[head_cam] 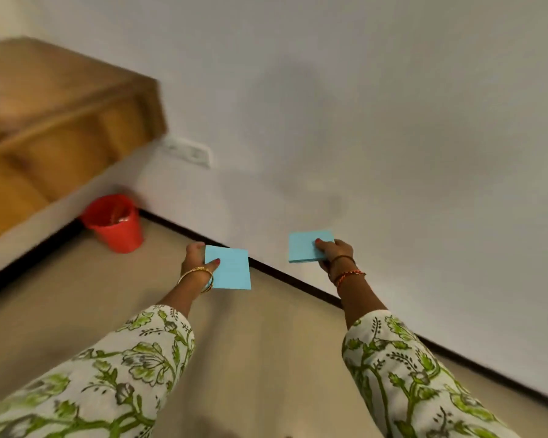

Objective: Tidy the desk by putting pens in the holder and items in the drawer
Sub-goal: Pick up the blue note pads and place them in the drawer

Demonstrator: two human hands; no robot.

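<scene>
Pale grey wall (361,105) fills most of your view, with a beige floor (76,311) below it and a dark skirting strip (298,284) between the two. At the far left a blurred brown wooden cabinet (60,105) stands out from the wall, and a red plastic bucket (116,222) sits on the floor in the corner; no bench, pen holder or drawer shows.

Your left hand (196,257) pinches a flat light-blue pad of square paper notes (230,270) at its left edge, thumb on top. Your right hand (332,252) grips a second, thicker light-blue block of paper notes (306,246) at its right side, thumb on the top face. Both pads hang in the air, well apart.

Expect them to be light and fairly stiff as blocks, though loose top sheets could fan or curl. Hold each across its thickness near an edge, as you do now, so the sheets stay squared.
</scene>
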